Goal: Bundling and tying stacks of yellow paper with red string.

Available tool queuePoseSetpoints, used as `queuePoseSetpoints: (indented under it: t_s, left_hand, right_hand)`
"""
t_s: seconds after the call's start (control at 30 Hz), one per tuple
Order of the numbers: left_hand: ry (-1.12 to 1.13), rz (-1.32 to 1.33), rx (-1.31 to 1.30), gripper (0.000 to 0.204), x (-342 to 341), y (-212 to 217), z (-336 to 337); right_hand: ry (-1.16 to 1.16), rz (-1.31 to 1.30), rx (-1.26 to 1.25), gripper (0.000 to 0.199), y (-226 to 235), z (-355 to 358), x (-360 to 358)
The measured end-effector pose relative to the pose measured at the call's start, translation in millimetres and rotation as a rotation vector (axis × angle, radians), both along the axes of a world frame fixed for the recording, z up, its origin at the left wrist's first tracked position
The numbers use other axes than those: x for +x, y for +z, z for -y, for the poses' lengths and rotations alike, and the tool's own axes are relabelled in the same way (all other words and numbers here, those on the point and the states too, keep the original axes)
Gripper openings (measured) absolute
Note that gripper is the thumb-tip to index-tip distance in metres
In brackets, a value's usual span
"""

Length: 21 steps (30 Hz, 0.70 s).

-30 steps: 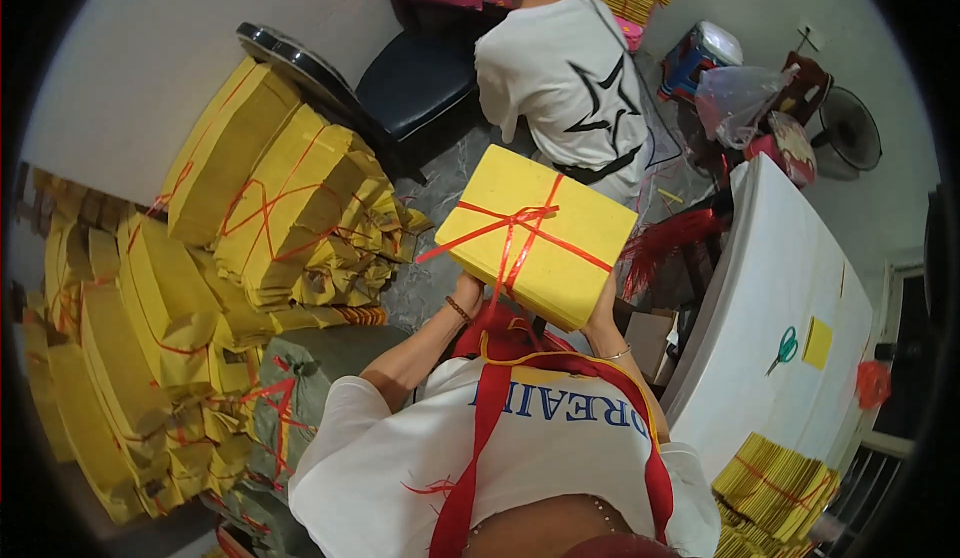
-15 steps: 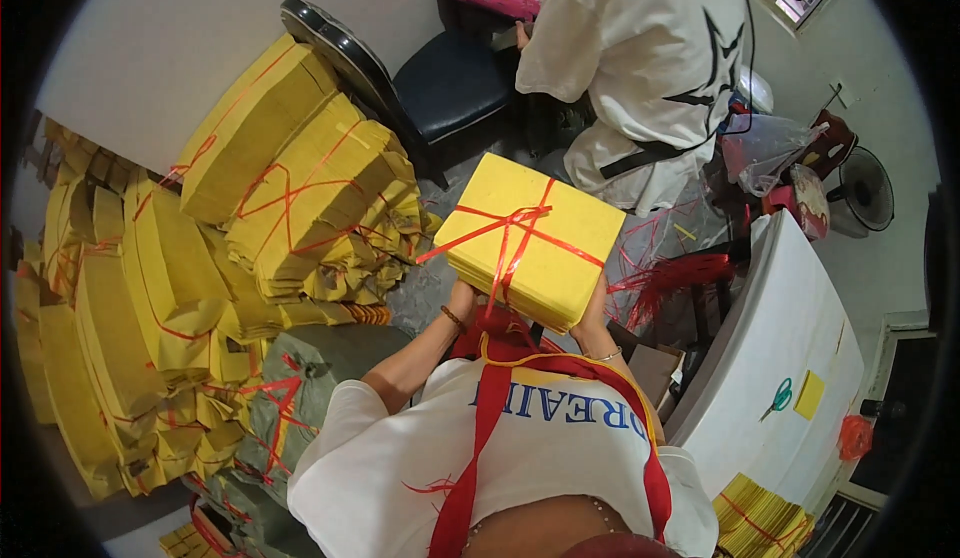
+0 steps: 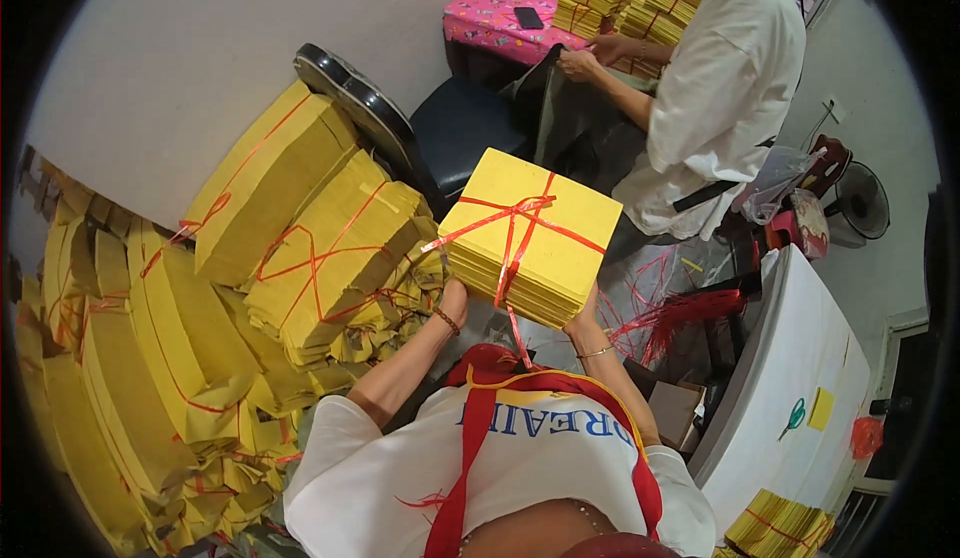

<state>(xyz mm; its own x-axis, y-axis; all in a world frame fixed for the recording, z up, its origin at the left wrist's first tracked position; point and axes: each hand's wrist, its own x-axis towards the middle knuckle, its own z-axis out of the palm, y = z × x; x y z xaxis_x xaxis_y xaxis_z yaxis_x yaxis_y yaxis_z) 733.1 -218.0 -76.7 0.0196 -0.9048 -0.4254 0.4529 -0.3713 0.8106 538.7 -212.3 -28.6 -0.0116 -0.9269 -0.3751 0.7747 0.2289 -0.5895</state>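
A squared bundle of yellow paper (image 3: 535,228), tied crosswise with red plastic ribbon knotted on top, is held out in front of my chest. My left hand (image 3: 455,301) supports its near left side, and my right hand (image 3: 584,312) grips the near right corner. Most fingers of both hands are hidden beneath or behind the bundle. One loose ribbon tail hangs down its near face toward my red apron (image 3: 480,428).
Large tied yellow stacks (image 3: 185,328) pile up at left beside a dark chair (image 3: 465,133). Ahead, a co-worker (image 3: 720,108) handles a dark sack (image 3: 575,123) by a pink-covered table (image 3: 490,23). At right, a white table (image 3: 790,378) bears scissors (image 3: 793,416); red ribbon strands (image 3: 690,318) lie nearby.
The co-worker has shifted right and now holds the dark sack, revealing yellow bundles on the pink table. My view has shifted slightly; the bundle stays in both my hands, its near side showing more.
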Motion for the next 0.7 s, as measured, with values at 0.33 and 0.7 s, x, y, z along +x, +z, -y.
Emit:
queuePoseSetpoints:
  t_s: [0.33, 0.7]
  left_hand:
    - [0.017, -0.028, -0.025, 0.039, -12, 4, 59]
    - [-0.001, 0.007, -0.081, 0.047, -49, 15, 96]
  right_hand:
    - [-0.009, -0.004, -0.085, 0.041, 3, 57, -17]
    - [-0.040, -0.080, -0.005, 0.047, -6, 111, -54]
